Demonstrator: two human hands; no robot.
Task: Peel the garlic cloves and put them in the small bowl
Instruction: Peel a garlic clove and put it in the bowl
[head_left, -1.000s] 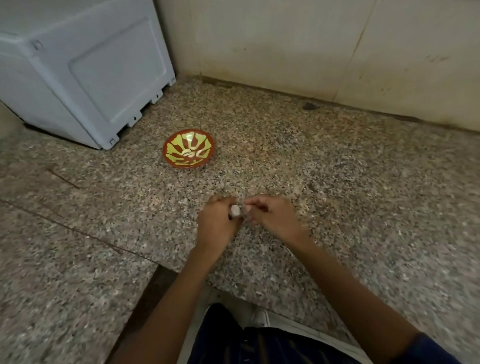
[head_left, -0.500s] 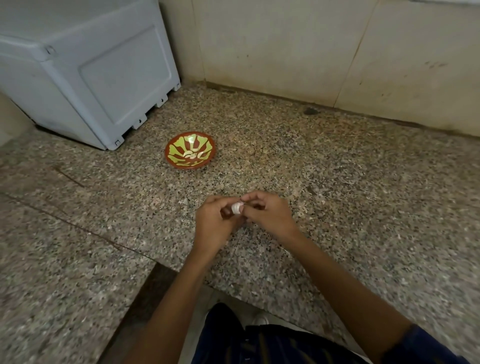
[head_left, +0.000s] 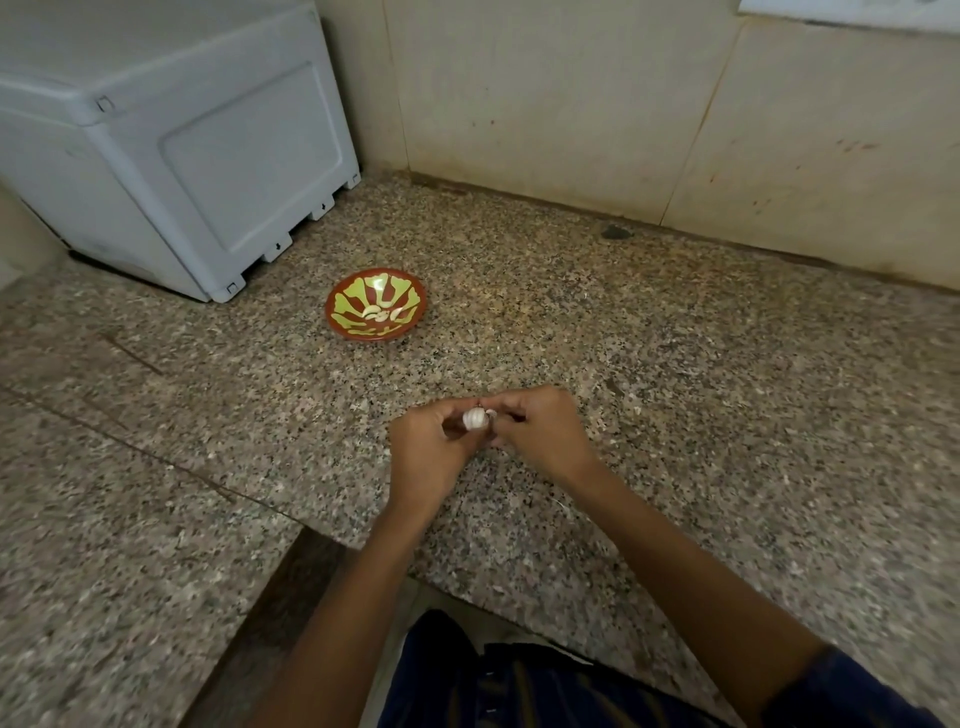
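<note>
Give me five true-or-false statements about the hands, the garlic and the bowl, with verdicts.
1. Both hands hold the garlic between them. True: the left hand and right hand pinch it.
2. The bowl is empty. False: a few peeled cloves lie in it.
3. The bowl sits beyond the hands, near the grey box. True.
4. The garlic rests on the counter. False: it is held above it.
5. The bowl is plain white. False: red with yellow-green pattern.
</note>
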